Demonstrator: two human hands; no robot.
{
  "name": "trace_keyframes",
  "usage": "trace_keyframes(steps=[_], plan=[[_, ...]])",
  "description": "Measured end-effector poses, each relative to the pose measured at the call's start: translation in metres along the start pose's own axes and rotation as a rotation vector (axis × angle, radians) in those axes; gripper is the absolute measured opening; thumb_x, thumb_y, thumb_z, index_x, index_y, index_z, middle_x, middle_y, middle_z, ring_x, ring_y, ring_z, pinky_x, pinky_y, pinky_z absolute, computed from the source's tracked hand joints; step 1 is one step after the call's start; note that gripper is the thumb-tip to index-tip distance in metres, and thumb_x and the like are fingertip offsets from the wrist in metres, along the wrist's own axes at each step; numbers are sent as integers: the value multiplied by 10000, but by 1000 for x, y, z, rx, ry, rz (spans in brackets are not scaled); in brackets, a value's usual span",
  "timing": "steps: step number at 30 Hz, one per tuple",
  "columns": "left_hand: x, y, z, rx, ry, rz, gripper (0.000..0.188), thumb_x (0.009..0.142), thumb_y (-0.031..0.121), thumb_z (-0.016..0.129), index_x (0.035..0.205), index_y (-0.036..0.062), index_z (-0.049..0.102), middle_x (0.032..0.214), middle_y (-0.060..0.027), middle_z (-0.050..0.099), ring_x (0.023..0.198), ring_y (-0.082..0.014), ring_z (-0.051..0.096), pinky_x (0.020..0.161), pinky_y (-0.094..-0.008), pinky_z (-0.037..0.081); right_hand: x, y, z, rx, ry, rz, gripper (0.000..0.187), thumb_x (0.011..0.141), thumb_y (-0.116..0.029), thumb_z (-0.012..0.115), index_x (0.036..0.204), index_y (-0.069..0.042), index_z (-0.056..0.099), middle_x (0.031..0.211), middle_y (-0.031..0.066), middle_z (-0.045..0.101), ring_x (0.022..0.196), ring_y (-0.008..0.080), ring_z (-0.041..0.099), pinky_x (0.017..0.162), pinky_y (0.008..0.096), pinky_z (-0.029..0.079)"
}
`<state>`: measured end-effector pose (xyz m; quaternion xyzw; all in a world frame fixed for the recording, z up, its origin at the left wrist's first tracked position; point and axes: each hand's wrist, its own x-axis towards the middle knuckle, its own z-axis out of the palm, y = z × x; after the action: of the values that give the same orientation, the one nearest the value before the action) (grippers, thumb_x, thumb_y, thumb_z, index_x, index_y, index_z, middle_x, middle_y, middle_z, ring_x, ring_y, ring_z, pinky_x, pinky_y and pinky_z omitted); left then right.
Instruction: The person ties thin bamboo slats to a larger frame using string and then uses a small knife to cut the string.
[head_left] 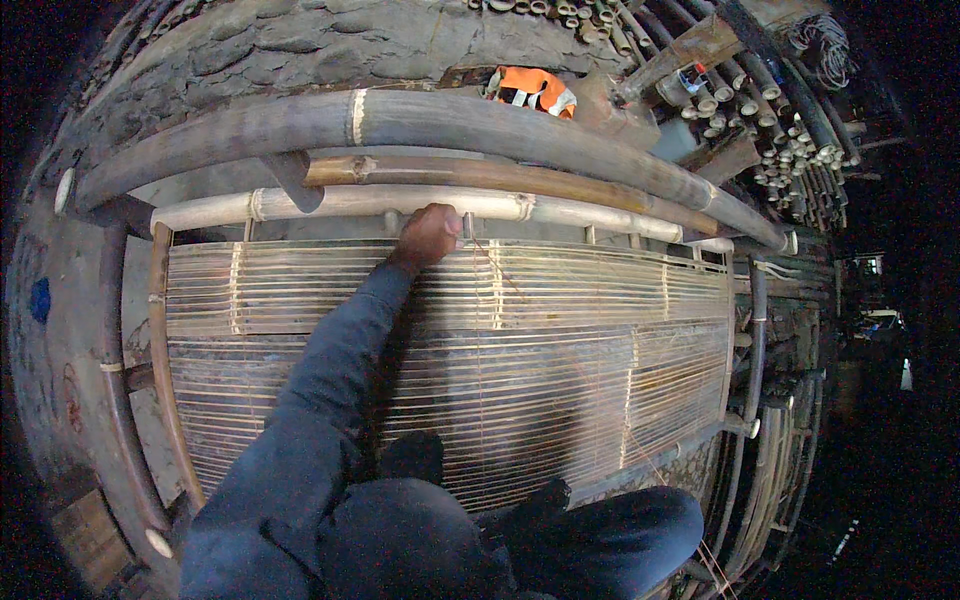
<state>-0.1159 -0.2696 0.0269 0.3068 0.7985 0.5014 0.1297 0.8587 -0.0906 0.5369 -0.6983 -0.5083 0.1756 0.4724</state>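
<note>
My left hand point(428, 238) is a closed fist at the lower edge of a pale bamboo pole point(350, 204), beside a short upright peg point(468, 226). What the fingers grip, if anything, is hidden. From near that peg a thin brown strand point(500, 272) slants down over a panel of narrow bamboo slats point(330, 290), which pale cross ties point(496, 285) bind together. My left arm in a dark blue sleeve reaches across these slats. No part of my right hand shows.
Thick grey bamboo poles point(440, 120) frame the far side. My knees point(620, 535) are over the near slats. Behind lie an orange and white cloth point(535, 88), a stone ledge point(270, 50) and stacked bamboo point(800, 170). A thin line point(665, 480) runs down at the right.
</note>
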Motion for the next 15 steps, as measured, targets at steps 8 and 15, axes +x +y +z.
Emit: trace_keyframes(steps=[8, 15], plan=[[3, -13, 3, -19, -4, -13, 250, 639, 151, 849, 772, 70, 654, 798, -162, 679, 780, -347, 677, 738, -437, 543, 9, -17, -69, -75, 40, -69, 343, 859, -338, 681, 970, -14, 657, 954, 168, 698, 847, 344, 680, 662, 449, 539], [3, 8, -7, 204, -95, -15, 186, 729, 136, 764, 882, 76, 678, 938, -154, 697, 971, -368, 655, 844, -444, 525, 12, -50, -136, -352, 134, -231, 332, 815, -345, 700, 916, -30, 670, 901, 169, 709, 786, 364, 692, 588, 468, 549]])
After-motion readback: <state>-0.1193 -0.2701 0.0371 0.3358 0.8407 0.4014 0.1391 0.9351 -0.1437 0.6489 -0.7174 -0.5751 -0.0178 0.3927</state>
